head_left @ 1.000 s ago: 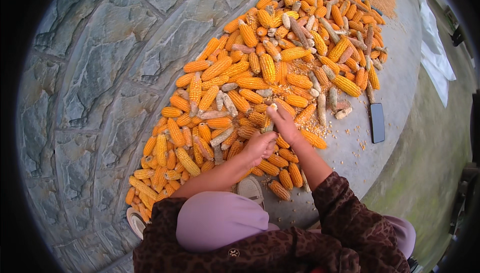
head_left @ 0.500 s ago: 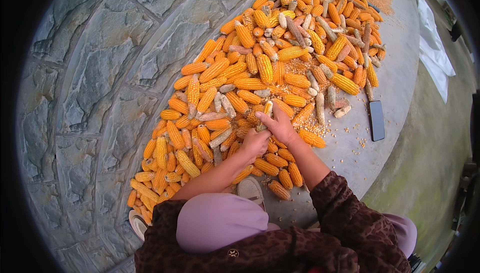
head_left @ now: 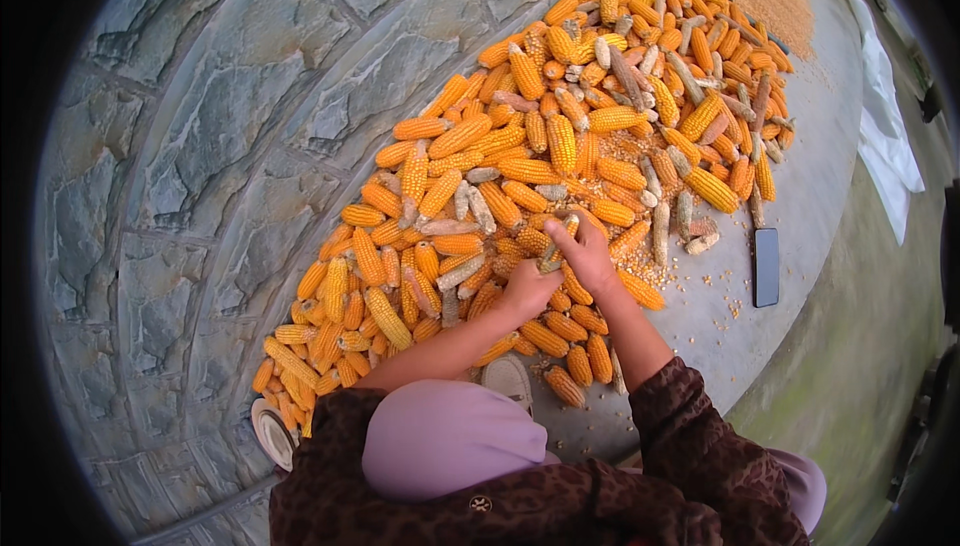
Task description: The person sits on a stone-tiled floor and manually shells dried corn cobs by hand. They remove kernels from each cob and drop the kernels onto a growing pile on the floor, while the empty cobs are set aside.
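A partly stripped corn cob [head_left: 550, 262] is held between my two hands, low over the heap. My left hand [head_left: 530, 289] is closed around its lower end. My right hand [head_left: 590, 254] grips the upper part, with the thumb pressed along the cob. Some yellow kernels still show near its top, while bare greyish cob shows lower down. Fingers hide much of it. All around my hands lie dried orange and yellow corn ears [head_left: 545, 338], mixed with pale stripped cobs [head_left: 461, 274].
A rough stone wall [head_left: 215, 136] borders the heap on the left. Loose kernels [head_left: 700, 276] are scattered on the grey floor [head_left: 800, 161] beside a dark phone [head_left: 766, 268]. Farther off are a kernel pile [head_left: 775, 6] and a white sheet [head_left: 888, 116]. My shoe [head_left: 507, 378] stands against the ears.
The whole scene has shifted right in the picture as the view turned. Both hands stay on the cob, and my right thumb and fingers have changed position near its top.
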The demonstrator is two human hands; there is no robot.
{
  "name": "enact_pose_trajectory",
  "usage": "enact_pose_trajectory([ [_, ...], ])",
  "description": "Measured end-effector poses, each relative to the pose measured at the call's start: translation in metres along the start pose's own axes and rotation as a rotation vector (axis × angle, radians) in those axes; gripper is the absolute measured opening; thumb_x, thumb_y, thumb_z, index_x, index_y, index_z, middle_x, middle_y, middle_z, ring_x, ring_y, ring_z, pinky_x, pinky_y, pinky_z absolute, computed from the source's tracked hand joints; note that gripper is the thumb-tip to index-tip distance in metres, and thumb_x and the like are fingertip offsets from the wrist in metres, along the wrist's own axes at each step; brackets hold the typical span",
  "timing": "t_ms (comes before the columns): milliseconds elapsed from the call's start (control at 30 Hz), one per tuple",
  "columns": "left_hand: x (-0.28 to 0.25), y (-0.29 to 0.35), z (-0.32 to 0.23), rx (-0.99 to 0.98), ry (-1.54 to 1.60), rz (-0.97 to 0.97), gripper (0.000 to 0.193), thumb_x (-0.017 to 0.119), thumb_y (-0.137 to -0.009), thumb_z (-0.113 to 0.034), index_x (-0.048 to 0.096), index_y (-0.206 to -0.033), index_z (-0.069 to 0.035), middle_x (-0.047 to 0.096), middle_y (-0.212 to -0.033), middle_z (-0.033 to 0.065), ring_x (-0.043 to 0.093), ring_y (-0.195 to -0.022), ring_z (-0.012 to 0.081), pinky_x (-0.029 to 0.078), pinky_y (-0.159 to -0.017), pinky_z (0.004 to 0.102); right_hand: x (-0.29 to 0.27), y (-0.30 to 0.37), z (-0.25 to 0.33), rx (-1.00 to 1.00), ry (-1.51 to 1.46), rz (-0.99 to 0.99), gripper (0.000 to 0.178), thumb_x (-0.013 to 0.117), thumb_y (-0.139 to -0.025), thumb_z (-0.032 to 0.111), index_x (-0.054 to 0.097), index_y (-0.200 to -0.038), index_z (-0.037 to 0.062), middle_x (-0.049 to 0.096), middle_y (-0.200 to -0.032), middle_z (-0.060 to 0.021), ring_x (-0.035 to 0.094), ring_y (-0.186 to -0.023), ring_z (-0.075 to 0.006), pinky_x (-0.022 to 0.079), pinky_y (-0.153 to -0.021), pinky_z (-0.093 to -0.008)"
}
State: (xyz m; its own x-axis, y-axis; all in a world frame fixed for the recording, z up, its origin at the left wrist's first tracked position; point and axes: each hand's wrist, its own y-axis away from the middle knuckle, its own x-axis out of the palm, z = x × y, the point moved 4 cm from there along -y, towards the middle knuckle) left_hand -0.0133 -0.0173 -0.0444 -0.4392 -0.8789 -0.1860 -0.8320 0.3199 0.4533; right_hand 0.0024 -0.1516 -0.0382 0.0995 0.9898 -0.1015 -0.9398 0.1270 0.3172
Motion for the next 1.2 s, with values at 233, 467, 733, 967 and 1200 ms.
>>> enact_pose_trajectory([
  [233, -0.001, 0.001, 0.019, -0.364, 0.482, 0.366, 0.035, 0.063, -0.087, -0.022, 0.050, -0.058, -0.008, 0.047, -0.050, 0.0001, 0.042, -0.042, 0.0081, 0.027, -0.038, 0.0303, 0.005, 0.005, 0.004, -0.128, 0.224, -0.125, 0.048, 0.049, -0.098, 0.040, 0.054, -0.114, -0.0052, 0.062, -0.072, -0.0237, 0.062, -0.070, -0.0372, 0.047, -0.066, -0.0458],
  [467, -0.010, 0.001, 0.005, -0.073, -0.098, 0.018, 0.040, 0.057, -0.090, -0.018, 0.038, -0.055, -0.017, 0.035, -0.048, -0.0049, 0.030, -0.039, 0.0060, 0.020, -0.037, 0.0267, 0.006, 0.006, 0.026, -0.242, 0.335, -0.252, 0.034, 0.049, -0.098, 0.032, 0.059, -0.104, 0.0007, 0.062, -0.070, -0.0185, 0.063, -0.067, -0.0338, 0.046, -0.062, -0.0435],
  [733, 0.004, 0.004, -0.004, -0.383, 0.575, 0.299, 0.033, 0.053, -0.094, -0.017, 0.039, -0.065, -0.017, 0.035, -0.051, -0.0049, 0.029, -0.040, 0.0052, 0.021, -0.036, 0.0261, 0.003, -0.005, -0.011, 0.111, -0.121, 0.042, 0.053, 0.056, -0.093, 0.053, 0.057, -0.098, 0.0007, 0.059, -0.072, -0.0089, 0.053, -0.066, -0.0195, 0.046, -0.061, -0.0359],
  [967, -0.010, -0.007, 0.007, -0.098, 0.107, -0.027, 0.026, 0.052, -0.097, -0.017, 0.048, -0.072, -0.009, 0.043, -0.057, -0.0017, 0.035, -0.044, 0.0080, 0.024, -0.041, 0.0267, 0.020, 0.016, 0.025, -0.167, 0.456, -0.074, 0.078, 0.070, -0.079, 0.056, 0.047, -0.127, -0.0010, 0.062, -0.070, -0.0203, 0.064, -0.068, -0.0347, 0.050, -0.063, -0.0422],
  [1200, -0.008, 0.008, -0.008, -0.321, 0.309, 0.181, 0.036, 0.055, -0.096, -0.022, 0.042, -0.064, -0.014, 0.036, -0.052, -0.0042, 0.029, -0.040, 0.0064, 0.020, -0.039, 0.0258, 0.016, 0.006, 0.017, -0.254, 0.453, -0.058, 0.055, 0.060, -0.091, 0.036, 0.041, -0.134, 0.0073, 0.063, -0.071, -0.0197, 0.064, -0.066, -0.0349, 0.049, -0.061, -0.0430],
])
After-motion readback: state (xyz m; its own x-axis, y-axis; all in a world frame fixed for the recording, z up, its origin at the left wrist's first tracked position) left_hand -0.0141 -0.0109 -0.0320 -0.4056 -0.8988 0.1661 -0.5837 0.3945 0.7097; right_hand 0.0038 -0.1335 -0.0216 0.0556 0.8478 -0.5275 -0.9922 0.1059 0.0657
